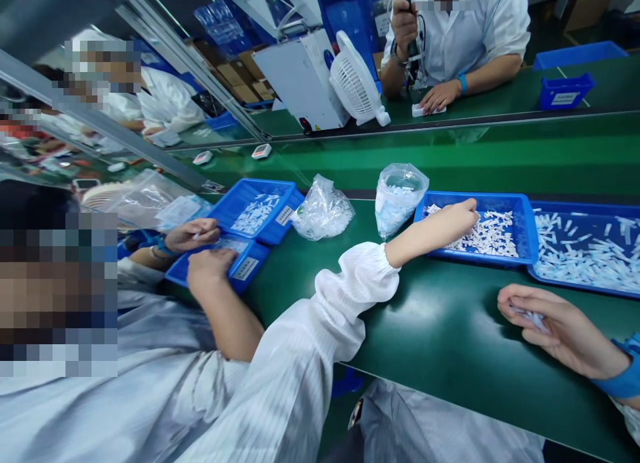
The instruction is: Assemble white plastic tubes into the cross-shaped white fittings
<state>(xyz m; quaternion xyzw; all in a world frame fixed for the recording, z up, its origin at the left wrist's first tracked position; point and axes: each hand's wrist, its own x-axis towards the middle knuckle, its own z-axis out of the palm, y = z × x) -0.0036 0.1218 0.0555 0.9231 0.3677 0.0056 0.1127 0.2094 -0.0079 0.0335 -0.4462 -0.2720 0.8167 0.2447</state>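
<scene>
My left hand [457,224] reaches over a blue tray [531,239] that holds many small white parts [493,233]. Its fingers are bent closed and point down into the parts; what they pinch is hidden. Lower right, my right hand [555,326], palm turned up and fingers curled, holds several slim pale-blue plastic pieces [536,319] above the green table [425,336]. Similar pale-blue and white pieces fill a second blue tray [590,291] at the right. A blue band [617,373] circles my right wrist.
Two clear bags of parts, one upright [400,203] and one slumped [324,209], stand left of the trays. A co-worker's hands [213,263] work over blue bins [257,189] at left. Across the divider, another person holds a dark handheld device [413,46] near a white fan [353,79].
</scene>
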